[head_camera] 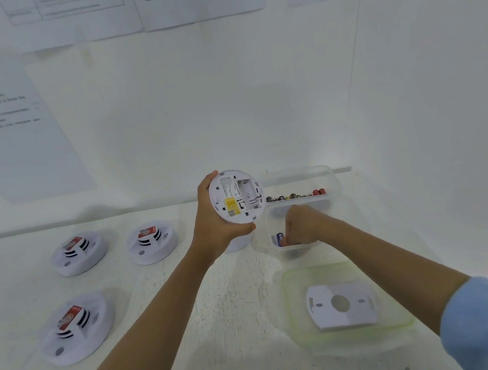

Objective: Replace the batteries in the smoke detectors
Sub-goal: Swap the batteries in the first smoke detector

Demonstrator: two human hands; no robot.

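Note:
My left hand (215, 222) grips a round white smoke detector (236, 197), held above the table with its back toward me and its battery bay showing no batteries. My right hand (300, 225) reaches down into a clear plastic tub (280, 251), fingers curled at a blue battery (279, 239); the fingertips are partly hidden, so the hold is unclear. Behind it, a second clear tub (330, 182) holds a row of several batteries (295, 196). A white mounting plate (340, 304) lies in a green-rimmed clear container (292, 300) at the front right.
Three more smoke detectors sit face up on the white table at the left, two at the back (79, 253) (152, 242) and one nearer (77, 328). Printed sheets hang on the white wall behind. A wall stands close at the right.

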